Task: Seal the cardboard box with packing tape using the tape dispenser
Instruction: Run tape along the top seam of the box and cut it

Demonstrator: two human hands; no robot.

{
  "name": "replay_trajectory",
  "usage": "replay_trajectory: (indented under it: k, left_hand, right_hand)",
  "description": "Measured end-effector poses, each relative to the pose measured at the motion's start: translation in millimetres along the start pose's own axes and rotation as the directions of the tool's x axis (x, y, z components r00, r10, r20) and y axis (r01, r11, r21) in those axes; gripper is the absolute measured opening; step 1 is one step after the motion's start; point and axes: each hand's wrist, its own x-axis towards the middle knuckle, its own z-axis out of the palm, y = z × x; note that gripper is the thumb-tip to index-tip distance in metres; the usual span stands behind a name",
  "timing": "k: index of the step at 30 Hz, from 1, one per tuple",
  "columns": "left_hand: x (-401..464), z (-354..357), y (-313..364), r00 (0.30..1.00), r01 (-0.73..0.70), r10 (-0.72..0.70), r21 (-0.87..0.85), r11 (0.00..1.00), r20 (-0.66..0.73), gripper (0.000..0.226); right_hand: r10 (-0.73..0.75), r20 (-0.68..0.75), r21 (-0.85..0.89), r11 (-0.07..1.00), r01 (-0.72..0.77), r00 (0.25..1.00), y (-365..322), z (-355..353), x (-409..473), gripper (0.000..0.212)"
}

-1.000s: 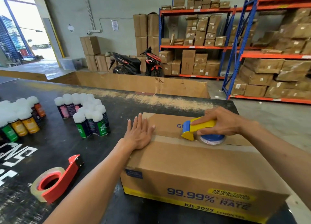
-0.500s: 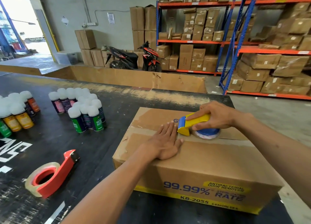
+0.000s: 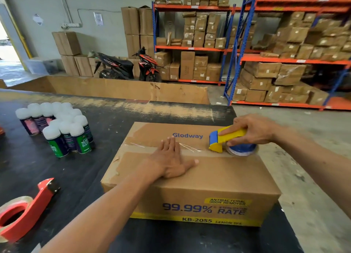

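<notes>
A brown cardboard box [image 3: 218, 173] marked "Glodway" lies on the black table with its top flaps closed. Clear packing tape [image 3: 136, 145] runs along the centre seam from the box's left edge. My right hand [image 3: 254, 129] grips a yellow and blue tape dispenser [image 3: 228, 140] that rests on the seam near the box's right end. My left hand [image 3: 169, 161] lies flat with fingers spread on the box top, its fingertips on the taped seam left of the dispenser.
A red tape dispenser [image 3: 24, 209] with a roll lies on the black table [image 3: 62, 169] at the lower left. Several white-capped spray cans [image 3: 62, 131] stand at the left. The table's right edge runs just past the box. Shelving with cartons and two scooters [image 3: 129, 66] stand behind.
My left hand has slid rightward along the taped seam from the box's left end. My right hand has drawn the dispenser farther right, laying more tape. The view has shifted right.
</notes>
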Motion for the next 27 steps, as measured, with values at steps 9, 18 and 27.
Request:
replay_trajectory:
  k: [9,18,27]
  left_hand:
    - [11,12,54,0.995,-0.103,0.102,-0.041,0.994,-0.024,0.125]
    - [9,14,27,0.982,-0.188,0.187,-0.064,0.98,-0.029,0.114]
    - [11,-10,65,0.992,-0.126,0.127,0.037,0.991,-0.026,0.131]
  right_hand:
    - [0.009,0.001,-0.001,1.0,-0.009,1.0,2,-1,3,0.04]
    - [0.096,0.04,0.086,0.991,-0.099,0.995,15,-19,-35,0.042]
    - [0.163,0.021,0.085,0.983,-0.164,0.986,24,-12,-45,0.036]
